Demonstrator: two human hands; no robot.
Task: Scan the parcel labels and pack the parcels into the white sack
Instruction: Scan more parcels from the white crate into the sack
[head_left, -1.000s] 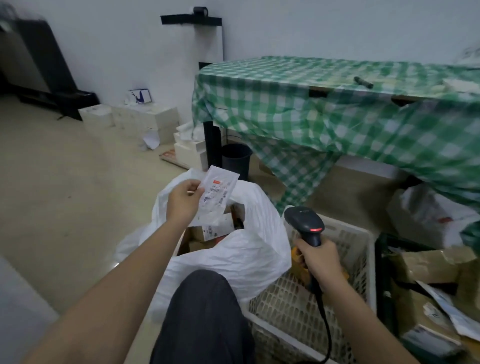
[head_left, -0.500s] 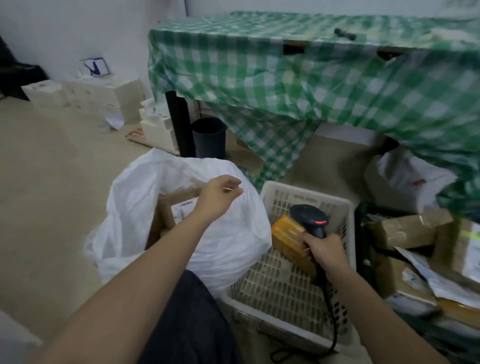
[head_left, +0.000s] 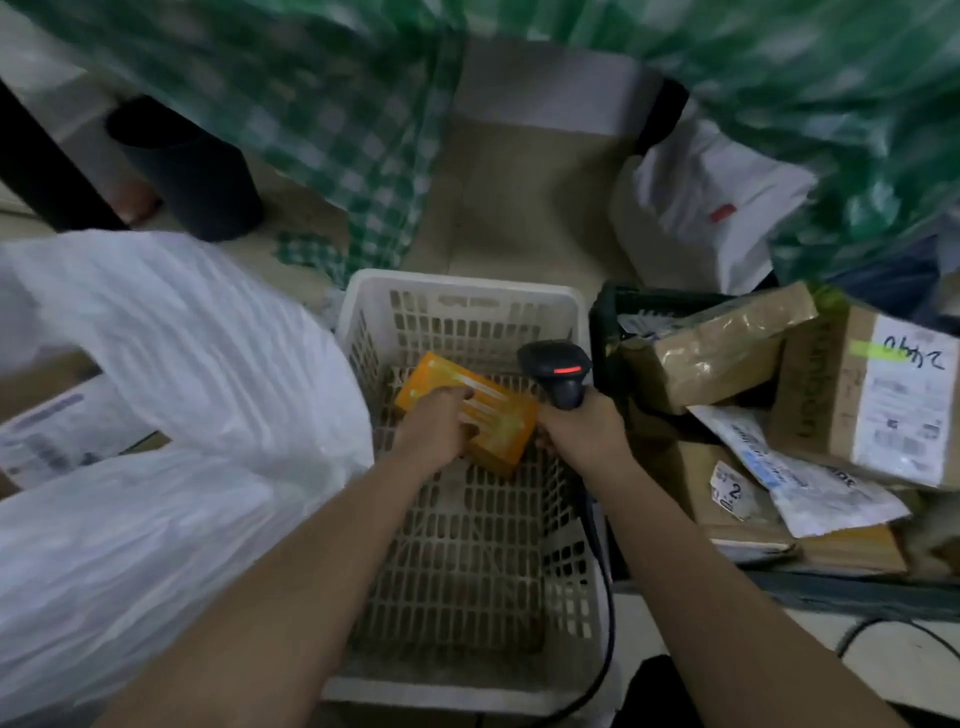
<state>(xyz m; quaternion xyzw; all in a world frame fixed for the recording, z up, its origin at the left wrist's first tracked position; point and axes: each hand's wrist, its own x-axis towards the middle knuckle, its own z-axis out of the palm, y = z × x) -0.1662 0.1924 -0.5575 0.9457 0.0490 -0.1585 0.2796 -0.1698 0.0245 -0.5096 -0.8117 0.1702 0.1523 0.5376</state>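
An orange parcel (head_left: 480, 415) lies inside the white plastic basket (head_left: 457, 291). My left hand (head_left: 434, 431) is on the orange parcel, fingers curled over its near edge. Just to its right, my right hand (head_left: 584, 431) grips the handle of the black barcode scanner (head_left: 558, 371), whose red light is lit. The white sack (head_left: 171, 395) stands open at the left, with labelled parcels (head_left: 47, 436) showing inside it.
A dark crate (head_left: 610, 312) at the right holds several brown boxes and mailers, one large labelled box (head_left: 878, 395) among them. A green checked tablecloth (head_left: 337, 119) hangs ahead. A black bin (head_left: 192, 176) stands at the back left. The scanner cable (head_left: 605, 587) trails past the basket's right wall.
My left hand let the small white mailer go at the sack, then swung right into the basket onto the orange parcel. The view tilted down. My right hand kept the scanner.
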